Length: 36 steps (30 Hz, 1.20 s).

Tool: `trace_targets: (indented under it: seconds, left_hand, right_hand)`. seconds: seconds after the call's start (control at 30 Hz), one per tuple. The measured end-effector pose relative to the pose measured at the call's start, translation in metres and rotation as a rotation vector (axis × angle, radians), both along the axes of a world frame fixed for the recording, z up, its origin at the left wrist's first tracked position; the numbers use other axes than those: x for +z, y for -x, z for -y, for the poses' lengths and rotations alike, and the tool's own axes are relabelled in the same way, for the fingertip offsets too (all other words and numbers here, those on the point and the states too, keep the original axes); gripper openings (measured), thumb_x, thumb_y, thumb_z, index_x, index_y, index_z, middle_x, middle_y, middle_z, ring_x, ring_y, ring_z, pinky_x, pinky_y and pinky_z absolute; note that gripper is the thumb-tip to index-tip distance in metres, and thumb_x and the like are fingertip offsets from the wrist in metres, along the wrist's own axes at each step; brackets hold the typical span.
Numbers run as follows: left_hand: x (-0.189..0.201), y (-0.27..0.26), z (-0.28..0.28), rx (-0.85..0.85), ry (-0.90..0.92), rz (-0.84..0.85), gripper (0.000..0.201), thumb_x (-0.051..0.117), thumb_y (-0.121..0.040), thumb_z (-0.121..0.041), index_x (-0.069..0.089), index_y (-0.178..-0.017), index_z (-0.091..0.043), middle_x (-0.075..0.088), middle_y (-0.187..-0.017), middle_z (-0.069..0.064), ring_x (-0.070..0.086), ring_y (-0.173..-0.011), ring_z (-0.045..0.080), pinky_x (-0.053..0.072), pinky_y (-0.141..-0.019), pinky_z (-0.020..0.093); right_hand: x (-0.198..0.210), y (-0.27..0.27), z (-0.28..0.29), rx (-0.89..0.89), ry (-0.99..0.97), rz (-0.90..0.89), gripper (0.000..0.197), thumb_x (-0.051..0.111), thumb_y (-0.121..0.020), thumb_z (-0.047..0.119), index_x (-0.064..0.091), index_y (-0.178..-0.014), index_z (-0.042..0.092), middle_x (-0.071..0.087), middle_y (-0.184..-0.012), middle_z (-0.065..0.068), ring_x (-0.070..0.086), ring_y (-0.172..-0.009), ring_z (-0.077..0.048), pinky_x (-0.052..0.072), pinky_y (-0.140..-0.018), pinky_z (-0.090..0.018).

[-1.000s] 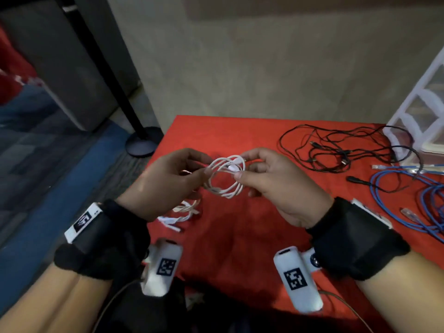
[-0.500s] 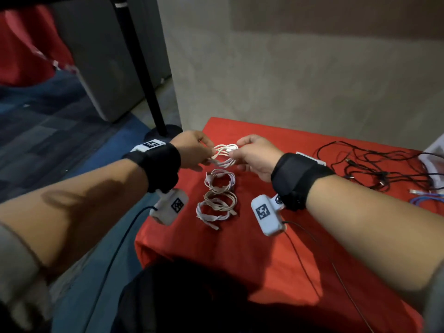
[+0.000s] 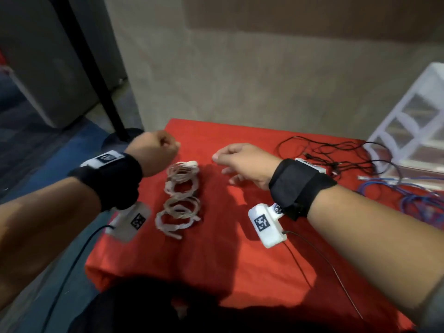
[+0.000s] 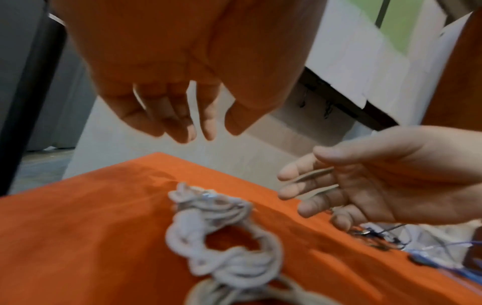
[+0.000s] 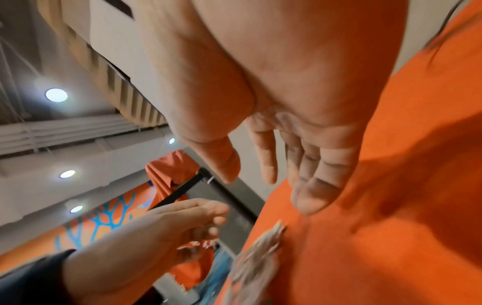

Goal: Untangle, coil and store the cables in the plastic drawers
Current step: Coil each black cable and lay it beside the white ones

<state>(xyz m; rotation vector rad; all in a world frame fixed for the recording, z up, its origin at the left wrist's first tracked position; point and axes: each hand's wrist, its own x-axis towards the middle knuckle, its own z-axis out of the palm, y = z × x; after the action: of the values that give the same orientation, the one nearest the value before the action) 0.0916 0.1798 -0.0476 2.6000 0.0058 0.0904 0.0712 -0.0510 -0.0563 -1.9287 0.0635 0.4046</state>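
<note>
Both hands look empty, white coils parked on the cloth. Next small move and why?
Probably send the right hand right to the tangled black cable. Both it and the left hand hold nothing; the white coils lie in a row on the red cloth, already wound. The black cable and blue cable lie loose beside the plastic drawers.

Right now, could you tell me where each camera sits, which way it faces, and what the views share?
Head: worn high, looking down at the red table, both forearms showing.
Left wrist: under the left hand, facing the white coils and the right hand.
Right wrist: under the right hand, tilted toward the ceiling and the left hand.
All three share the coils.
</note>
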Motion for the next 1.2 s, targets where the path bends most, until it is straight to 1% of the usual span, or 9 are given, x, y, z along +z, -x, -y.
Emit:
trace_targets:
  seconds: [0.17, 0.3, 0.4, 0.5, 0.63, 0.73, 0.87, 0.93, 1.2]
  left_hand:
    - [0.007, 0.008, 0.077, -0.163, 0.211, 0.089, 0.02, 0.064, -0.097, -0.029, 0.069, -0.089, -0.011, 0.07, -0.081, 0.01, 0.06, -0.077, 0.024, 0.048, -0.076, 0.036]
    - [0.006, 0.013, 0.155, -0.407, 0.186, -0.028, 0.014, 0.064, -0.097, -0.031, 0.069, -0.089, -0.02, 0.064, -0.072, -0.003, 0.055, -0.068, 0.017, 0.048, -0.069, 0.032]
    - [0.0, 0.014, 0.216, -0.562, 0.094, -0.092, 0.01, 0.063, -0.095, -0.032, 0.066, -0.086, -0.028, 0.065, -0.075, -0.01, 0.058, -0.072, 0.013, 0.05, -0.073, 0.029]
    - [-0.013, 0.013, 0.264, -0.616, 0.07, -0.141, 0.006, 0.062, -0.094, -0.023, 0.066, -0.096, -0.028, 0.061, -0.069, -0.012, 0.057, -0.064, 0.007, 0.046, -0.066, 0.022]
    - [-0.018, 0.015, 0.297, -0.716, -0.037, -0.085, 0.025, 0.063, -0.094, -0.023, 0.063, -0.118, -0.025, 0.054, -0.077, -0.018, 0.059, -0.082, 0.015, 0.037, -0.072, 0.02]
    - [-0.011, 0.012, 0.301, -0.711, -0.009, 0.009, 0.014, 0.056, -0.101, -0.033, 0.061, -0.111, -0.024, 0.054, -0.077, -0.013, 0.055, -0.08, 0.019, 0.039, -0.071, 0.027]
    - [-0.002, 0.0, 0.29, -0.613, 0.214, 0.095, 0.037, 0.043, -0.106, -0.044, 0.064, -0.087, -0.019, 0.071, -0.082, -0.001, 0.067, -0.078, 0.023, 0.052, -0.079, 0.039]
    - [0.01, -0.001, 0.284, -0.611, 0.364, 0.123, 0.038, 0.042, -0.106, -0.041, 0.064, -0.083, -0.02, 0.072, -0.083, 0.001, 0.067, -0.077, 0.025, 0.053, -0.08, 0.038]
    - [0.048, 0.032, 0.218, -0.485, 0.845, 0.195, 0.032, 0.039, -0.11, -0.028, 0.061, -0.087, -0.021, 0.036, -0.057, -0.006, 0.033, -0.049, 0.012, 0.037, -0.047, 0.025]
  right_hand:
    - [0.02, 0.019, 0.116, -0.031, 0.474, 0.211, 0.022, 0.07, -0.091, 0.036, 0.072, -0.094, 0.015, 0.07, -0.078, 0.003, 0.062, -0.066, -0.013, 0.05, -0.064, -0.029]
    - [0.026, 0.029, 0.186, 0.103, 0.961, 0.153, 0.018, 0.066, -0.091, 0.029, 0.072, -0.102, 0.016, 0.073, -0.101, -0.005, 0.067, -0.095, -0.027, 0.054, -0.083, -0.033]
    - [0.018, 0.036, 0.211, 0.207, 1.139, 0.107, 0.025, 0.069, -0.086, 0.026, 0.071, -0.111, 0.021, 0.072, -0.106, -0.006, 0.067, -0.1, -0.029, 0.052, -0.081, -0.03]
    - [0.009, 0.032, 0.219, 0.189, 1.145, 0.116, 0.019, 0.066, -0.083, 0.018, 0.072, -0.101, 0.018, 0.072, -0.1, -0.007, 0.068, -0.094, -0.03, 0.057, -0.079, -0.034]
    - [0.014, 0.03, 0.221, 0.194, 1.054, 0.184, 0.01, 0.066, -0.087, 0.021, 0.073, -0.09, 0.014, 0.071, -0.085, -0.006, 0.064, -0.08, -0.027, 0.046, -0.067, -0.028]
    - [0.035, 0.033, 0.227, 0.006, 0.817, 0.346, 0.005, 0.07, -0.086, 0.021, 0.072, -0.089, 0.019, 0.072, -0.081, 0.001, 0.065, -0.075, -0.02, 0.048, -0.068, -0.027]
    - [0.075, 0.038, 0.229, -0.168, 0.598, 0.57, 0.008, 0.061, -0.093, 0.018, 0.067, -0.089, 0.021, 0.061, -0.07, 0.007, 0.054, -0.063, -0.008, 0.038, -0.063, -0.023]
    - [0.095, 0.043, 0.226, -0.186, 0.573, 0.652, 0.009, 0.062, -0.095, 0.021, 0.07, -0.09, 0.023, 0.056, -0.061, 0.008, 0.049, -0.054, 0.0, 0.032, -0.052, -0.014]
    - [0.139, 0.07, 0.221, -0.18, 0.521, 0.846, 0.027, 0.079, -0.084, 0.041, 0.068, -0.075, 0.018, 0.054, -0.055, 0.006, 0.045, -0.051, -0.004, 0.033, -0.051, -0.017]
